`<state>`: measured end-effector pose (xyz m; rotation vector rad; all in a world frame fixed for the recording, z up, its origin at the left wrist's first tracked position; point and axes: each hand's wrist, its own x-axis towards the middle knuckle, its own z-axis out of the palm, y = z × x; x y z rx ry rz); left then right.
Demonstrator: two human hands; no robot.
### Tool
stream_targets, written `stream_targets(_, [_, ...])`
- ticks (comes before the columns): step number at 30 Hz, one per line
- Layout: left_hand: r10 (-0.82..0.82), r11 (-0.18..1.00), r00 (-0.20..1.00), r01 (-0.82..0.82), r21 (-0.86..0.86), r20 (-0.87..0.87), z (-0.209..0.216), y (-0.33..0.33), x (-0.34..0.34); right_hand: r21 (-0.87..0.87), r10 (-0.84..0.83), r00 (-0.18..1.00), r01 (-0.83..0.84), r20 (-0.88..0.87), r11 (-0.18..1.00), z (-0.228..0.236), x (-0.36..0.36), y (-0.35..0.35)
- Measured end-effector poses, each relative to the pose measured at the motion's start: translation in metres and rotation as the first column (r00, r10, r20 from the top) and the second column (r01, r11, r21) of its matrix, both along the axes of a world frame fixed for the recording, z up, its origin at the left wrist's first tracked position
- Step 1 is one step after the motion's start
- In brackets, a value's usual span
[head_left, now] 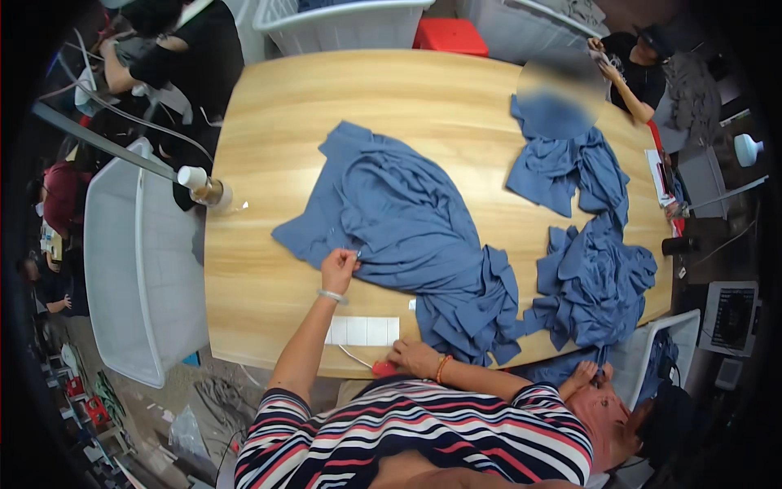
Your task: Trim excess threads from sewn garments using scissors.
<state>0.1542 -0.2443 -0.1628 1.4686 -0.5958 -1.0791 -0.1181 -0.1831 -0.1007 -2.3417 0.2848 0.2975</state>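
A large blue cloth garment [399, 204] lies spread and rumpled across the middle of the table. My left hand [338, 270] is pinched closed at its near left edge, where a small spot at the fingertips is too tiny to make out. By the table's front edge, my right hand [413, 359] rests palm down, its fingers stretched beside a small red object [384, 369] with a white cord or tape running from it. Between my hands lies a row of white rectangular cards or labels [362, 331].
More blue garments [595, 281] lie heaped at the right. A bottle with a white cap [213, 194] stands at the left edge. White bins [142, 269] flank the table, and a red stool [450, 37] is behind it. A person [607, 399] sits close at my right.
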Motion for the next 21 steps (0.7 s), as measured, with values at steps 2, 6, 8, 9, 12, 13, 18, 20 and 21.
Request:
stream_targets(2, [-0.004,0.999,1.0,0.004,0.034,0.001,0.005,-0.004,-0.003,-0.046,0.011,1.0,-0.011,-0.003,0.999,-0.005,-0.005,0.006])
stream_targets(6, [-0.04,0.997,0.996,0.035,0.063,0.077,0.004,-0.006,-0.001,-0.278,-0.163,0.986,0.162,0.021,0.947,0.015,-0.008,0.003])
stream_targets(8, [-0.022,0.996,0.998,0.016,0.089,0.064,0.003,-0.005,-0.002,-0.34,-0.265,0.964,0.252,0.009,0.906,0.013,-0.011,0.004])
stream_targets(9, [-0.021,0.996,0.998,0.015,0.09,0.064,0.004,-0.005,-0.002,-0.344,-0.342,0.938,0.342,0.063,0.874,0.017,-0.012,0.003])
stream_targets(12, [-0.024,0.995,0.991,0.011,0.096,0.131,0.003,-0.009,0.002,-0.317,-0.443,0.891,0.451,0.1,0.835,0.021,-0.013,0.0])
stream_targets(13, [-0.029,0.995,0.983,0.011,0.099,0.181,0.003,-0.01,0.004,-0.359,-0.445,0.89,0.45,0.103,0.818,0.003,-0.012,0.003])
stream_targets(18, [0.049,0.996,0.999,-0.047,0.072,-0.016,0.011,-0.015,0.006,-0.23,-0.488,0.852,0.522,0.19,0.821,0.017,-0.017,-0.012])
stream_targets(20, [0.078,0.995,0.994,-0.073,0.069,-0.075,0.006,-0.011,0.006,-0.035,-0.541,0.792,0.572,0.282,0.819,0.023,-0.023,-0.018])
stream_targets(21, [0.086,0.996,0.988,-0.082,0.037,-0.131,0.004,-0.008,0.006,-0.027,-0.536,0.8,0.563,0.269,0.826,0.027,-0.025,-0.022])
